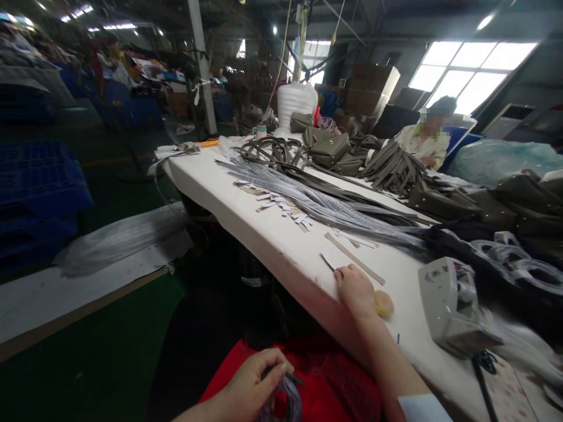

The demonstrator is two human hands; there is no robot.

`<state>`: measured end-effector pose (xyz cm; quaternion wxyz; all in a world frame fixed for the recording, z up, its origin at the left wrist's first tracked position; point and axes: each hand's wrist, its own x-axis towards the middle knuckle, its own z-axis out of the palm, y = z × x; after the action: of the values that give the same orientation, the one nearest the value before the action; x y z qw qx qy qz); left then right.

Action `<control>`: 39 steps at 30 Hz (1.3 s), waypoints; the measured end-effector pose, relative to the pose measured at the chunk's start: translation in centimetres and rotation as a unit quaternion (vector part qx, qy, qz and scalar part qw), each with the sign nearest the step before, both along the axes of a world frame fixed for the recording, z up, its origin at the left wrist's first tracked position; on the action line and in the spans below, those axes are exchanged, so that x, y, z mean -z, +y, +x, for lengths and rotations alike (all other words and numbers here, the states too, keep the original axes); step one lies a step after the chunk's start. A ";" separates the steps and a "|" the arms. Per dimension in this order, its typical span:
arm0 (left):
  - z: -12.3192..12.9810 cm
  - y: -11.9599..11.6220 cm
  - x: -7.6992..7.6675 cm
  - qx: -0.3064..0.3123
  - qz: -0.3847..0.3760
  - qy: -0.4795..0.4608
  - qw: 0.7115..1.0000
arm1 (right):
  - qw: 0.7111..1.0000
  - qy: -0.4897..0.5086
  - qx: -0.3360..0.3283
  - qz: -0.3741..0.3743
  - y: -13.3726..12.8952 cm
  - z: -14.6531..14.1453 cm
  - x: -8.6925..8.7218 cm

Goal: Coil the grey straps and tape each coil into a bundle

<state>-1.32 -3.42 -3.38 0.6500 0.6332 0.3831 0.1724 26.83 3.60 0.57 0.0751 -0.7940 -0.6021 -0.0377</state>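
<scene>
My left hand (257, 378) is closed around a coiled strap in clear plastic (290, 395), low over the red cloth on my lap. A short dark end sticks out past the thumb. On the table's near edge, my right hand (355, 288) pinches a thin dark strip (327, 262) that points away to the left; whether it is a blade or a piece of strap is unclear. Beside that wrist lies a small yellow roll of tape (384, 303). A long grey-brown strip (356, 259) rests just beyond the fingers.
Plastic-wrapped straps (316, 199) run along the white table (246, 217), with paper scraps (285, 209) before them. A white tape dispenser (448, 305) and a phone (505, 381) are at right. Olive bags (329, 146) lie farther back. A co-worker (424, 138) sits across.
</scene>
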 end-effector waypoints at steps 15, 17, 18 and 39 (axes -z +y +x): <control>-0.4 -0.1 -0.9 -0.014 -0.097 -0.005 0.995 | 0.913 0.397 -0.095 -0.014 -7.5 -4.5 -3.2; -0.5 -0.3 -0.8 -0.016 -0.092 0.003 0.996 | 0.891 0.444 -0.088 -0.048 -9.5 -5.6 -2.5; -0.6 -0.4 -0.8 -0.016 -0.089 0.007 0.996 | 0.882 0.459 -0.090 -0.057 -10.4 -6.1 -2.2; -0.8 -1.3 -1.1 -0.015 0.020 0.029 0.999 | 0.939 0.125 -0.215 -0.235 -15.2 -12.6 -4.5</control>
<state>-2.11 -4.69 -2.29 0.6232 0.6451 0.4074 0.1717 14.26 -11.57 5.08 -0.0332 -0.6386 -0.7362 0.2216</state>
